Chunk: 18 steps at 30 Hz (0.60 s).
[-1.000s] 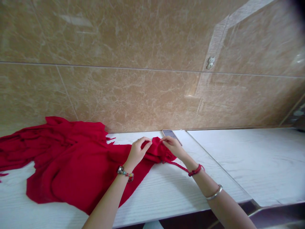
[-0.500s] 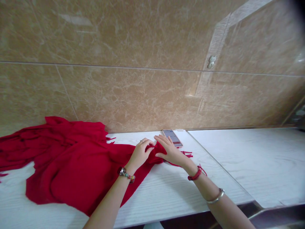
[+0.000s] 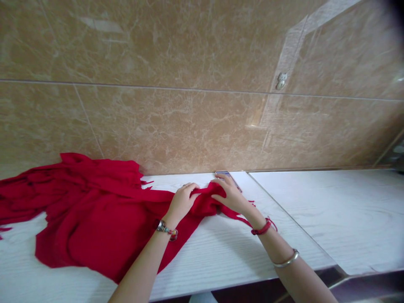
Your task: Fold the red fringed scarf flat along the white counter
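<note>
A red fringed scarf (image 3: 104,223) lies spread and rumpled over the left part of the white counter, narrowing to a bunched end in the middle. My left hand (image 3: 183,202) pinches a fold of this narrow part between thumb and fingers. Just to its right, my right hand (image 3: 230,194) has its thumb and fingers around the bunched cloth, which bulges up between the two hands. Red fringe strands come out past the right hand. Behind its fingers lies a phone (image 3: 235,183), partly covered by the hand.
The white wood-grain counter (image 3: 315,210) runs along a brown marble-tiled wall (image 3: 176,126), with a seam right of the phone. A small cat-shaped hook (image 3: 281,81) sits on the wall. Dark openings show below the counter's front edge.
My right hand has shifted slightly right, and its fingers now reach over the phone. Between my hands the scarf's bunched part is fuller and more exposed. My left hand has hardly moved.
</note>
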### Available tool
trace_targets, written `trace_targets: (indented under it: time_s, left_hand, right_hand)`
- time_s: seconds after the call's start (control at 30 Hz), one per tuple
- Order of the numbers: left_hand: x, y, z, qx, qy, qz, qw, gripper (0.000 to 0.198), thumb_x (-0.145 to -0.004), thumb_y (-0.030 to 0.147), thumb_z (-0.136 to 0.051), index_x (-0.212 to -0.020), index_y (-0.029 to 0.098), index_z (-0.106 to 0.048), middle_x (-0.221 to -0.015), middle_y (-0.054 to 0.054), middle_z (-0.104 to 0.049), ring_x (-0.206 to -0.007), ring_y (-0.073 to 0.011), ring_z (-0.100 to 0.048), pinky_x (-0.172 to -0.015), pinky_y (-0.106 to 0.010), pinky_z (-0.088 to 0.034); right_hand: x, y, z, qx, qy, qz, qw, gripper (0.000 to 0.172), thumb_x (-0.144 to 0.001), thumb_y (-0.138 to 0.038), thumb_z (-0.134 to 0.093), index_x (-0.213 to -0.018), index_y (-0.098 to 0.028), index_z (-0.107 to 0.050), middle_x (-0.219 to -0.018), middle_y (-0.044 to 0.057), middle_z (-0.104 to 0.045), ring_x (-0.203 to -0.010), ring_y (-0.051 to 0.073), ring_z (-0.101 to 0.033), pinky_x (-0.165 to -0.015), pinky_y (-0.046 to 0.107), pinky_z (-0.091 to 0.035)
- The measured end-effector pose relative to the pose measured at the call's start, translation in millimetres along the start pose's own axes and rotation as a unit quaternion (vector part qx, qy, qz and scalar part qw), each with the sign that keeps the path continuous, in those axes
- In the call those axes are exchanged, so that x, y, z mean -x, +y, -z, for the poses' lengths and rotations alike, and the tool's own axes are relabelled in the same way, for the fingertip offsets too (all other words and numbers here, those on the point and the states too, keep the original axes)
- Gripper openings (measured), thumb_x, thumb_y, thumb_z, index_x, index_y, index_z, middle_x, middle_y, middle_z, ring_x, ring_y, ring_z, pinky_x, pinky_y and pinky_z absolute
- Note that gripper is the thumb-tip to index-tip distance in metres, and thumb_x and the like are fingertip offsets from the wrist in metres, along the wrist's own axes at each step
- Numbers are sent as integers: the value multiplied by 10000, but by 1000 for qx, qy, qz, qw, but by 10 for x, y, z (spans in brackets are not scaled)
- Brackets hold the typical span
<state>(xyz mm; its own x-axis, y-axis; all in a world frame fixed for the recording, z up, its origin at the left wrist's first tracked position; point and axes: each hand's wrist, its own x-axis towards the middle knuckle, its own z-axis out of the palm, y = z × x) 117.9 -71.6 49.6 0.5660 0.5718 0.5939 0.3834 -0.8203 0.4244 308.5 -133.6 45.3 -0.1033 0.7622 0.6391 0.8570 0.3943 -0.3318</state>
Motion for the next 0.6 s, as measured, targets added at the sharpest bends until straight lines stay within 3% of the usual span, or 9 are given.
trace_targets:
  time_s: [0.07,0.17,0.27,0.37,0.43,0.53,0.6]
  left_hand:
    - [17,44,-27,-13,-28,-6,999,127,-792,89,-503,-847,191,-553,-872,-16,-624,-841,-158,-576,-774,-281,-445]
    - [28,84,-38,-42,-54,-7,998,85,-804,128,-514,-837,191,-561,-859,-17,-628,-832,-161,-581,-763,-280,-450]
    - [17,62,8,-75,-43,5,996,41,-809,194,-533,-838,191,-562,-849,-23,-629,-815,-170,-583,-745,-287,-455]
    - [4,16,55,-90,-10,28,995,51,-805,216,-545,-847,189,-554,-863,-29,-626,-817,-177,-583,-746,-294,-456]
    - [4,2,56,-91,8,40,995,49,-798,211,-553,-840,187,-547,-861,-29,-622,-807,-177,-582,-741,-294,-458]
    - [18,20,14,-80,-4,34,996,51,-791,174,-551,-839,189,-546,-869,-25,-621,-815,-172,-581,-748,-289,-458]
    - [27,44,-11,-71,-24,21,997,73,-790,149,-543,-848,193,-549,-876,-21,-623,-830,-169,-581,-756,-286,-457]
  right_hand:
    - [17,-78,-53,-14,-47,44,998,398,-731,-285,-601,-1118,-215,-537,-1174,98,-540,-1091,230,-483,-968,454,-303]
    - [8,-132,-79,-32,-65,36,997,172,-792,-215,-508,-910,-206,-632,-886,46,-669,-851,184,-599,-885,391,-393]
    - [-29,-47,-23,-35,20,-64,997,189,-791,-177,-461,-798,-197,-649,-798,40,-683,-752,179,-617,-725,315,-464]
    - [-51,66,41,-4,92,-148,985,191,-787,-208,-459,-797,-192,-649,-772,48,-677,-725,195,-616,-694,328,-472]
    - [-46,64,38,17,102,-123,987,203,-792,-246,-472,-883,-177,-640,-864,78,-664,-821,214,-601,-752,355,-463]
    - [-18,-68,-50,26,59,-6,998,369,-768,-293,-542,-1114,-165,-549,-1114,119,-580,-1043,234,-511,-894,404,-391]
    - [-2,-161,-118,26,10,41,999,330,-774,-253,-540,-1095,-179,-561,-1055,101,-612,-1006,221,-530,-912,414,-370]
